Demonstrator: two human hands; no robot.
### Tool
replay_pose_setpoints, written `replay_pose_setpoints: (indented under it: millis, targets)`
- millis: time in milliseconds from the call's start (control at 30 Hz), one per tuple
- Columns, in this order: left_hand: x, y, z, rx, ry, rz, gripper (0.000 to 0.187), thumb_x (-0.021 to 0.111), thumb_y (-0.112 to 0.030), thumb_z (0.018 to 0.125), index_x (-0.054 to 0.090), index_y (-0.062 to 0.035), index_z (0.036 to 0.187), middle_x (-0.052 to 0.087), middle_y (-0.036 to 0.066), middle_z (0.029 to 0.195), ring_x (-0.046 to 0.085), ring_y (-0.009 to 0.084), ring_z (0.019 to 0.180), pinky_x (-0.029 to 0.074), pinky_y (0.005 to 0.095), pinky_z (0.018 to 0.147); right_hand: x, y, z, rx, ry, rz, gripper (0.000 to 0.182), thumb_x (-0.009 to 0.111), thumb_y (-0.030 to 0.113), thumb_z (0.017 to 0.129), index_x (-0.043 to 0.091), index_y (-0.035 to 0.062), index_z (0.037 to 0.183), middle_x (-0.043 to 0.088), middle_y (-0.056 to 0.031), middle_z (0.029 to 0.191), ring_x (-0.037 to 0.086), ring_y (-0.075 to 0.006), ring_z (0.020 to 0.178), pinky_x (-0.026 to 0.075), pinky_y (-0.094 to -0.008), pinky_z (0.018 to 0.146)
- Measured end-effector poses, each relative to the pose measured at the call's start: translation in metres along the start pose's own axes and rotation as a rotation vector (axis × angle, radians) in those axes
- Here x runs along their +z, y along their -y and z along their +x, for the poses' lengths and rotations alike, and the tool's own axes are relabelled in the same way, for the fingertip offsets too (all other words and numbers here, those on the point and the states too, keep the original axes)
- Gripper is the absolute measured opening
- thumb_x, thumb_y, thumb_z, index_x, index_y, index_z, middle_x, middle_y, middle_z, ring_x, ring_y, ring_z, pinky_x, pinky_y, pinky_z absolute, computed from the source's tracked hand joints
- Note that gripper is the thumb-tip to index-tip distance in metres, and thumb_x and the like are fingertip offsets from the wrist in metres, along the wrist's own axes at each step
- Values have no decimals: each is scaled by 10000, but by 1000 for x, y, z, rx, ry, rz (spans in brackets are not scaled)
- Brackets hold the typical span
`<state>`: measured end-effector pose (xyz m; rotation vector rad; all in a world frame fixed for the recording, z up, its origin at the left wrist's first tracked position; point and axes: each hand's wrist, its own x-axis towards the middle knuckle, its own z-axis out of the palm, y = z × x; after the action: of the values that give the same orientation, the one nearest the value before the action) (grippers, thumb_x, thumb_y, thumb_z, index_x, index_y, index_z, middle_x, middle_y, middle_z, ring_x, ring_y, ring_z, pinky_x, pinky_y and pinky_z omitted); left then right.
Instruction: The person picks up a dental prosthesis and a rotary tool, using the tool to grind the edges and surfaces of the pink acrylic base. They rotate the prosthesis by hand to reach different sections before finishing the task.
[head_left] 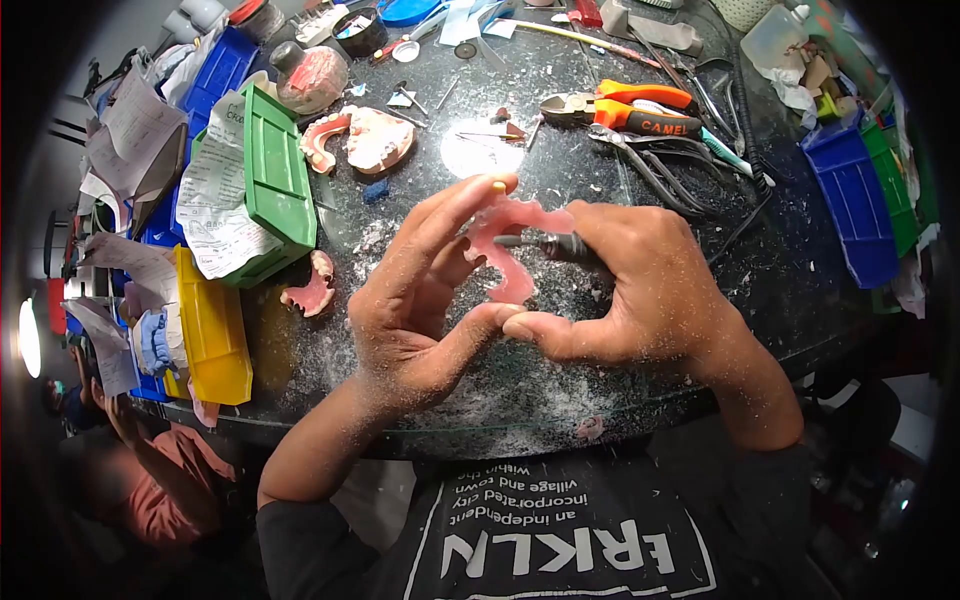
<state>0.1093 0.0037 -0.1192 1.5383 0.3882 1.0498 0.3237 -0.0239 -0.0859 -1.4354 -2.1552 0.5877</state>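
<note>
A pink denture plate, curved like a horseshoe, is pinched between the fingers and thumb of my left hand. My right hand is closed around a dark rotary handpiece, whose metal tip points left into the curve of the plate. Both thumbs meet at the plate's lower edge. White dust covers my hands and the bench below them. To the left lies a smaller pink partial denture. Farther back, another denture rests against a plaster cast.
Green and yellow bins with papers stand at left, a blue bin at right. Orange-handled cutters and dark pliers lie behind my right hand. Another person sits at lower left.
</note>
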Motion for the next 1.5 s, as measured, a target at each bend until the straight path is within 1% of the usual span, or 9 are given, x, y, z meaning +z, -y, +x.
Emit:
replay_pose_setpoints:
  millis: [133, 233, 367, 500, 800, 900, 1033, 1133, 1500]
  targets:
    - [1, 1, -2, -31, -36, -34, 700, 692, 50, 849, 358, 54, 1463, 369, 221, 1490, 422, 301, 1375, 387, 437, 1135, 2, 3, -2, -46, -32, 58, 579, 751, 578, 751, 616, 20, 829, 565, -91, 626, 590, -233, 571, 471, -373, 544]
    - [2, -4, 1, -68, -48, -91, 704, 704, 21, 854, 357, 51, 1465, 388, 211, 1486, 421, 291, 1377, 380, 430, 1136, -19, 3, 2, -13, -50, 181, 490, 820, 452, 762, 644, 17, 905, 525, 4, 626, 459, -60, 530, 369, -253, 478]
    - [5, -5, 0, -137, 5, -83, 789, 760, -155, 862, 321, 72, 1477, 387, 250, 1496, 453, 290, 1357, 384, 412, 1114, -6, -2, 3, -104, -274, 304, 240, 783, 193, 835, 635, 9, 875, 589, -18, 671, 541, -73, 563, 424, -259, 505]
    - [1, -2, 2, -54, 14, 131, 834, 798, -91, 798, 337, 42, 1480, 413, 240, 1477, 485, 272, 1327, 403, 388, 1093, -2, 1, 2, -160, -331, 200, 105, 736, 36, 849, 639, -2, 837, 643, -53, 703, 606, -106, 590, 459, -261, 529]
    - [-11, -8, 6, -23, 46, 588, 757, 871, -135, 676, 550, -23, 1352, 671, 115, 1106, 649, 164, 850, 536, 274, 731, 7, 5, 4, -288, -366, 35, 89, 725, 31, 851, 652, 0, 811, 648, -84, 697, 614, -155, 553, 453, -278, 493]
    - [-11, -3, 3, -32, 23, 565, 735, 870, -135, 698, 550, -13, 1348, 677, 113, 1080, 652, 148, 825, 535, 257, 707, 13, -3, 4, -333, -329, 10, 222, 774, 142, 772, 599, 30, 850, 621, -104, 700, 652, -242, 594, 486, -345, 504]
    - [-12, -1, 4, -68, -132, 399, 712, 868, -141, 726, 547, 11, 1342, 682, 115, 1056, 650, 121, 830, 532, 249, 707, -8, 15, 3, -63, -149, 87, 460, 764, 446, 814, 560, 34, 801, 589, -116, 676, 624, -236, 568, 478, -362, 501]
    - [-18, -13, 5, -140, -41, 465, 719, 803, 0, 762, 472, 64, 1397, 647, 123, 1174, 635, 123, 975, 503, 255, 827, 3, 1, 2, -120, -122, -120, 696, 699, 704, 755, 551, 24, 785, 554, -125, 649, 594, -272, 545, 482, -398, 513]
    - [-16, -6, 5, 34, 6, 605, 713, 824, -91, 747, 514, 10, 1381, 649, 139, 1075, 662, 184, 859, 550, 290, 740, 5, -2, 3, -31, 1, -201, 698, 677, 720, 747, 559, 33, 740, 563, -124, 631, 617, -287, 562, 491, -411, 531]
